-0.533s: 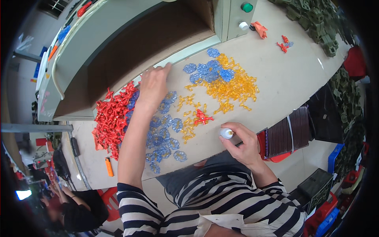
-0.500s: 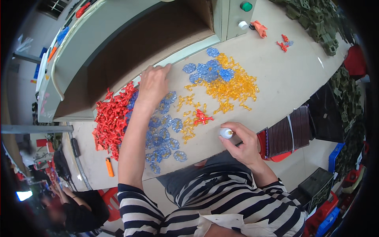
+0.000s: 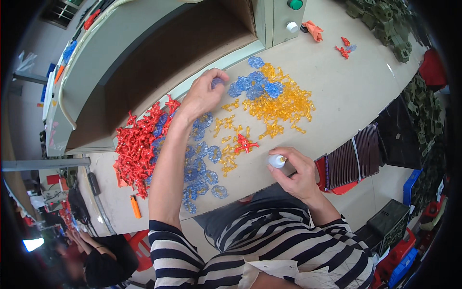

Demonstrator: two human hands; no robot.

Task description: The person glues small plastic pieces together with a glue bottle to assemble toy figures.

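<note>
Head view: left hand (image 3: 204, 94) has its fingers curled round a blue openwork piece (image 3: 217, 83), close to the sill (image 3: 238, 54) of the grey cabinet; can't tell if the piece is clear of the tabletop. Right hand (image 3: 302, 177) is closed round a white bottle (image 3: 276, 162), nozzle end up, near the table edge. Lone red figure (image 3: 245, 144) lies by the small yellow pieces, between the hands. For a clean pick: pinch one blue piece by its rim, light pressure, check no second one is hooked on, since the openwork looks likely to snag. Lift before carrying; dragging would probably scatter the blue cluster (image 3: 255, 85) and yellow pile (image 3: 284, 103) just beside. Forearm spans the loose blue pieces (image 3: 196, 172) next to the red pile (image 3: 137, 149), so raise the elbow. Bottle: nozzle upright, no squeeze, clear of the parts; contents not visible.
</note>
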